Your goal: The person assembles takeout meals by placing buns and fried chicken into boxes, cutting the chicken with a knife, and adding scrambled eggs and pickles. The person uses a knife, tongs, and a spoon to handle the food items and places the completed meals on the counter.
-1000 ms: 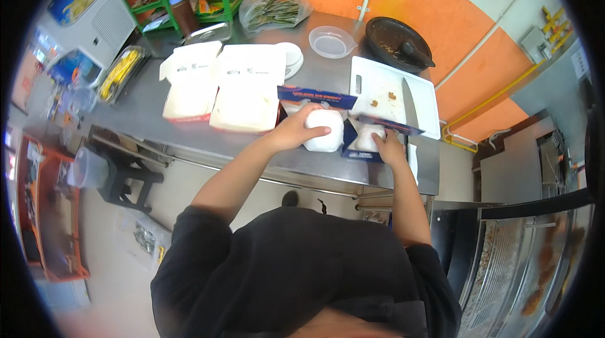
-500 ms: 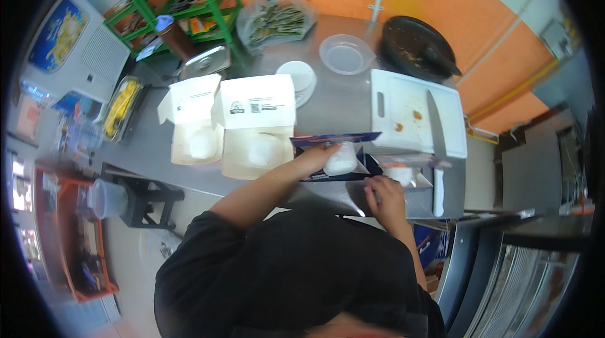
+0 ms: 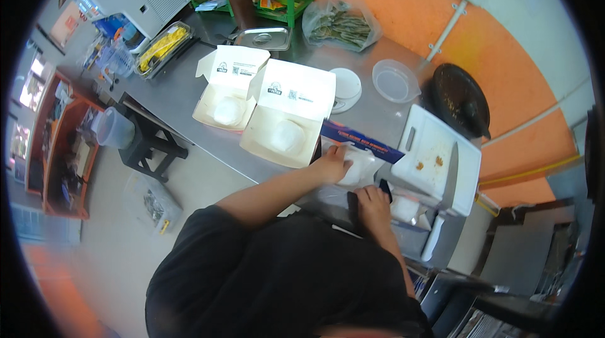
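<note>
My left hand (image 3: 333,165) reaches into a dark blue cardboard box (image 3: 362,139) at the table's front. Its fingers are closed against a white lump (image 3: 357,169) in clear wrapping. At the box's near side is my right hand (image 3: 374,207), its curled fingers on a dark edge that looks like a flap of the box. Right of that hand, a second white lump (image 3: 404,209) lies in another open box, partly hidden. Two cream takeaway boxes stand open to the left, one white mound (image 3: 228,112) in the farther-left one and another mound (image 3: 288,136) in the nearer.
A white cutting board (image 3: 435,143) with brown bits and a knife (image 3: 450,180) lies on the right. Behind are a stone mortar (image 3: 459,95), a clear round tub (image 3: 395,81), a white scale (image 3: 345,86) and a bag of green leaves (image 3: 343,23). A black stool (image 3: 151,143) stands left.
The view has swung, so the table appears tilted and shifted. My left hand has gone from the box's blue flap area to the white lump. My right hand stays at the near edge.
</note>
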Action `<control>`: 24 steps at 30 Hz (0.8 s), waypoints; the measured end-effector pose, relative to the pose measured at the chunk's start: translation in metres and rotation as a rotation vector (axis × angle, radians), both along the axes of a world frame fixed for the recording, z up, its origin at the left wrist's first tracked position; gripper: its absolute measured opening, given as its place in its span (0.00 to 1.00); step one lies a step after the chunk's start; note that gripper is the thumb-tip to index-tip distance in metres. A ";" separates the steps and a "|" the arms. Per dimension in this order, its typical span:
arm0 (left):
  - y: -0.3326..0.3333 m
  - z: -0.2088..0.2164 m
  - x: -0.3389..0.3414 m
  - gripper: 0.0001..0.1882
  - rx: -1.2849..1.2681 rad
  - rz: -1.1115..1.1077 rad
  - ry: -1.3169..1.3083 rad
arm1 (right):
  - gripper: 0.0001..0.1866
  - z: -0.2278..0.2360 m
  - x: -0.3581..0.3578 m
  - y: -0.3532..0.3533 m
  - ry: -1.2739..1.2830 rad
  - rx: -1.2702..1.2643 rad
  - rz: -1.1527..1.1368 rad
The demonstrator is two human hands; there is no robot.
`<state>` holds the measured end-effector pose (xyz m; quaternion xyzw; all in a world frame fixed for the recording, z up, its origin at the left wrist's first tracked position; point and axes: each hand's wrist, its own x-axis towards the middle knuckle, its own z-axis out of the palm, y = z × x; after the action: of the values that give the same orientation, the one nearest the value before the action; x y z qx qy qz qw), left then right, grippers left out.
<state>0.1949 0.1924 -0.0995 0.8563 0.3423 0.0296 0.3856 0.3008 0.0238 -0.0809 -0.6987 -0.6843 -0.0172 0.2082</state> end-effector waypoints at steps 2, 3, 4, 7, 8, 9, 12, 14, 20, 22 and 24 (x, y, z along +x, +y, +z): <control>-0.010 0.003 -0.008 0.30 0.335 -0.101 0.123 | 0.09 -0.001 0.000 0.003 0.017 -0.005 -0.019; -0.016 0.005 -0.012 0.29 0.321 -0.096 0.047 | 0.12 -0.001 0.000 0.004 0.025 -0.084 -0.035; -0.021 0.007 -0.017 0.29 0.281 -0.108 0.037 | 0.13 0.000 0.000 0.004 0.022 -0.008 -0.023; -0.027 0.018 -0.033 0.27 0.312 -0.168 -0.164 | 0.18 0.006 -0.003 0.006 0.026 0.052 -0.011; -0.031 0.022 -0.042 0.27 0.332 -0.197 -0.221 | 0.18 0.010 -0.005 0.007 0.005 0.019 0.005; -0.032 0.026 -0.051 0.23 0.356 -0.213 -0.238 | 0.18 0.016 -0.007 0.008 -0.013 -0.031 0.025; -0.029 0.039 -0.093 0.19 0.382 -0.281 -0.311 | 0.16 0.034 -0.020 0.018 0.023 -0.045 0.038; -0.023 0.046 -0.132 0.14 0.255 -0.148 -0.317 | 0.15 0.048 -0.032 0.029 0.121 0.047 0.056; 0.016 0.054 -0.279 0.12 0.125 0.191 -0.347 | 0.08 0.058 -0.133 0.123 0.239 0.196 0.518; 0.032 0.061 -0.334 0.11 0.108 0.291 -0.392 | 0.07 0.061 -0.188 0.166 0.261 0.253 0.627; 0.050 0.074 -0.392 0.12 0.155 0.405 -0.420 | 0.06 0.069 -0.243 0.212 0.257 0.290 0.725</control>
<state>-0.1976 0.2421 -0.0255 0.7725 0.4156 0.3085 0.3679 0.0583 0.2357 -0.0119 -0.3723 -0.8451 0.0484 0.3807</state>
